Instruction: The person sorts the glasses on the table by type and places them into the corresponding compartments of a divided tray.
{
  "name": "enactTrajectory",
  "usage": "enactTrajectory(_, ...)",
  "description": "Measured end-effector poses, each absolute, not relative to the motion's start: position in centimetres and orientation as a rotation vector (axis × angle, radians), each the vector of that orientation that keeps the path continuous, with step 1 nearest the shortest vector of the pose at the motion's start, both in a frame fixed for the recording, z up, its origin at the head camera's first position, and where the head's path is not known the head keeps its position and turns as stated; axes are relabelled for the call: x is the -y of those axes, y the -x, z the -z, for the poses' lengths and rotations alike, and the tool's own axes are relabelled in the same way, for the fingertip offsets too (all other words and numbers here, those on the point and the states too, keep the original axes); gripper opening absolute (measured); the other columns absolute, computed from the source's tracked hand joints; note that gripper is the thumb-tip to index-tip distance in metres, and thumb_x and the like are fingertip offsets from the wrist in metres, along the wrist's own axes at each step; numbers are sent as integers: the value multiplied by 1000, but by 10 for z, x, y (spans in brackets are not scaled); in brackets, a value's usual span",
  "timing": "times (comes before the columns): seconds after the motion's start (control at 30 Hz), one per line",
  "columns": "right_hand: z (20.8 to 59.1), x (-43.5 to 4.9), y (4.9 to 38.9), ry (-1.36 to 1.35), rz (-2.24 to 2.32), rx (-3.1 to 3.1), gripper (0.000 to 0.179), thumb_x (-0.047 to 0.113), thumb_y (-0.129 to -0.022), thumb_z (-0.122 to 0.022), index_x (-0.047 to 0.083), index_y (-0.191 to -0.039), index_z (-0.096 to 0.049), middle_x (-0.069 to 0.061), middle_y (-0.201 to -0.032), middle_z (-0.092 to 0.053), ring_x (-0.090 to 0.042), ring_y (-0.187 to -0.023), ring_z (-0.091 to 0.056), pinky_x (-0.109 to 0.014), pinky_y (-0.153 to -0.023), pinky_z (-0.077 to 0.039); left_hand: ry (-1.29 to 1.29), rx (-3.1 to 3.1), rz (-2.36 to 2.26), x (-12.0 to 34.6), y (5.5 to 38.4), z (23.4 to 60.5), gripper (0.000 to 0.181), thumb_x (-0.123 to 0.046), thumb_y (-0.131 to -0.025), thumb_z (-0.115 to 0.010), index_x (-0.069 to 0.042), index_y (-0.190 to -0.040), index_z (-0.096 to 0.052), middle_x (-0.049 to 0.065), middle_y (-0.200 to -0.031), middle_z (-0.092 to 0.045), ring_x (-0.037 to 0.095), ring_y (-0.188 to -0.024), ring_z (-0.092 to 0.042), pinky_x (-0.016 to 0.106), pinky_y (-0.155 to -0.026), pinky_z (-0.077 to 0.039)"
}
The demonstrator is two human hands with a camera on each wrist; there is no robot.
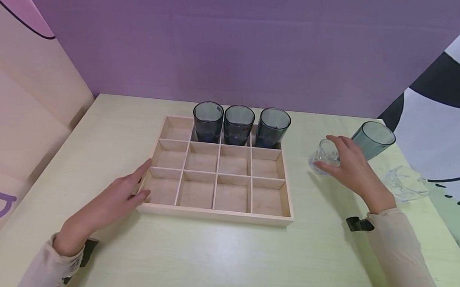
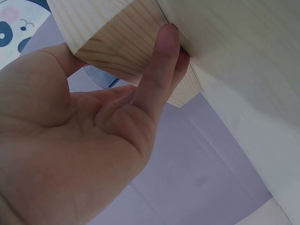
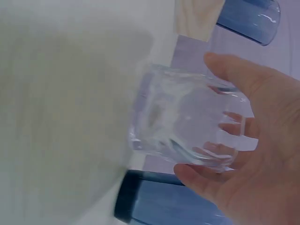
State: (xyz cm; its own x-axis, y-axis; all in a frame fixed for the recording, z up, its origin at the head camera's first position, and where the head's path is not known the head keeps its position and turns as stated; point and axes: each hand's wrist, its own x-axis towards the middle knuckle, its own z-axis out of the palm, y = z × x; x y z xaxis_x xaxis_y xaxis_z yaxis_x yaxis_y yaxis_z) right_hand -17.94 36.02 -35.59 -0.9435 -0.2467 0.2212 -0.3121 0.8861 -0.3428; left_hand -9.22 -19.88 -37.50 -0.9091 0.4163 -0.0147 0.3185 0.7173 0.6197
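A wooden compartment tray lies on the table. My left hand holds it at the front left corner, thumb and fingers about the edge; the left wrist view shows this hand against the bare wood. Three dark tinted glasses, among them a left one, a middle one and a right one, stand upright in the back row. Right of the tray, my right hand grips a clear glass, thumb on one side and fingers round the other.
Just behind my right hand stands another tinted glass. A second clear glass is near the table's right edge, partly behind the right wrist. A purple panel rises along the back of the table.
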Motion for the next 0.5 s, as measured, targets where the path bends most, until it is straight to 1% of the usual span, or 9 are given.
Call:
enactTrajectory(0.1,360,-361,181,-427,-588,2883,77,26,-86,-80,-5,-144,-39,-32,-133,-43,-51,-124,-39,-64,-101,-31,-606,-2770,-960,198,92,375,74,-15,-102,-56,-5,-160,-11,24,-131,-58,33,-113,-61,48,-90,-48)
enactTrajectory(0.23,362,-362,182,-409,-600,2876,73,26,-88,-78,-4,-143,-41,-32,-132,-45,-49,-122,-40,-64,-99,-33,-599,-2764,-963,198,92,373,74,-14,-102,-57,-4,-160,-11,22,-127,-61,33,-113,-61,49,-90,-48)
enactTrajectory(0.33,363,-362,182,-394,-611,2877,72,27,-89,-77,-2,-144,-41,-32,-133,-46,-48,-118,-43,-64,-95,-35,-595,-2761,-962,198,91,372,74,-15,-102,-57,-4,-160,-11,21,-124,-62,30,-110,-63,48,-88,-48)
enactTrajectory(0.5,364,-362,183,-325,-661,2895,79,30,-87,-78,1,-148,-38,-33,-136,-44,-47,-112,-46,-64,-90,-38,-591,-2757,-961,199,92,373,75,-15,-102,-57,-5,-160,-11,17,-118,-64,25,-104,-63,47,-87,-48)
